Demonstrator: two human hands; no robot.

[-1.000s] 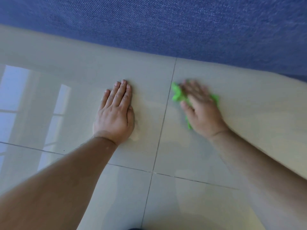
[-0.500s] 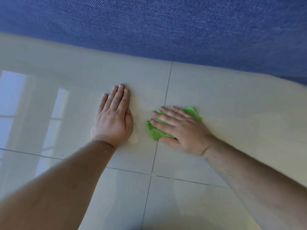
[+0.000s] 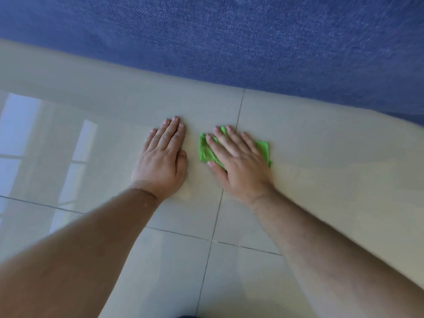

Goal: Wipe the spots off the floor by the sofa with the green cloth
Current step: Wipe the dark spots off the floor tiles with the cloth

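My right hand (image 3: 238, 161) lies flat, fingers spread, pressing the green cloth (image 3: 205, 152) onto the glossy beige tile floor (image 3: 321, 157). The cloth is folded small and shows at my fingertips and past my little finger, astride a grout line (image 3: 240, 111). Beside it, a short gap to the left, my left hand (image 3: 164, 160) rests palm down on the tile, holding nothing. The blue sofa (image 3: 229, 37) runs along the top of the view, just beyond both hands. I make out no distinct spots; a faint pale patch (image 3: 184, 195) sits by my left wrist.
Grout lines cross near me (image 3: 211, 241). A window's reflection (image 3: 20, 134) glares on the tiles at the left. Bare tile stretches to the right of the cloth along the sofa's base.
My right hand has swept the cloth leftward, from right of the grout line to over it, close to my left hand, and its fingers now point toward the sofa. The left hand has stayed planted.
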